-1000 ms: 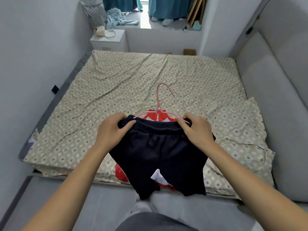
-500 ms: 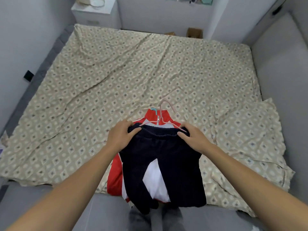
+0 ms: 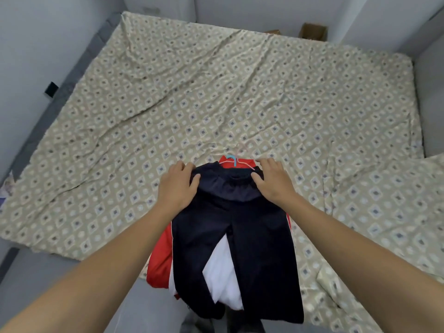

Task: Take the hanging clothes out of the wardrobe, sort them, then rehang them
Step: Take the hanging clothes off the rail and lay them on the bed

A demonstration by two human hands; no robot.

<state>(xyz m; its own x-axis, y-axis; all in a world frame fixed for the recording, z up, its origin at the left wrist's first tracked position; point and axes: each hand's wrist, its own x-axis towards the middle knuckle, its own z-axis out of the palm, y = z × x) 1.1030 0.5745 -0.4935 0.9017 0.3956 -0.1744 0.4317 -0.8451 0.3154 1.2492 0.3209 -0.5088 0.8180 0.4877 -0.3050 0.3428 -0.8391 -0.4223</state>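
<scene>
Between the left hand (image 3: 177, 187) and right hand (image 3: 271, 181) lie the dark trousers (image 3: 236, 234), gripped at the waistband, on the red and white top (image 3: 160, 258) upon the bed (image 3: 216, 92). Clothes are out; sorting goes on, and rehanging looks still to do.

Patterned bedsheet (image 3: 216, 92) rumpled; cardboard box (image 3: 312, 34) beyond.

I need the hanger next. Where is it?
Head view, centre: the hanger lies on the bed atop the red top, between both hands, just beyond the trousers' waistband.
</scene>
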